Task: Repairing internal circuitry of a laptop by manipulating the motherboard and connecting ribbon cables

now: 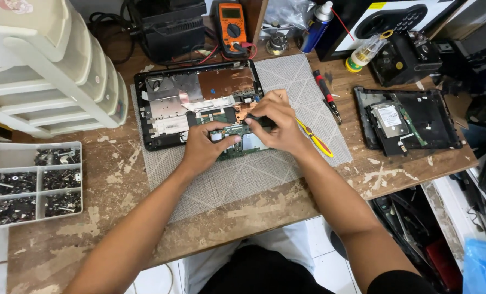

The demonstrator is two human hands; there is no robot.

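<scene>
An opened black laptop base lies on a grey patterned mat, its metal shields and green circuit board exposed. My left hand rests on the board's lower edge, fingers pressing it. My right hand grips a thin black tool whose tip touches the board near a copper heat plate. A yellow-handled tool lies on the mat just right of my right wrist.
A white drawer unit stands at the left, with a screw tray below it. Behind are an orange multimeter, a spray can and a black-red screwdriver. A second opened laptop shell with a hard drive sits right.
</scene>
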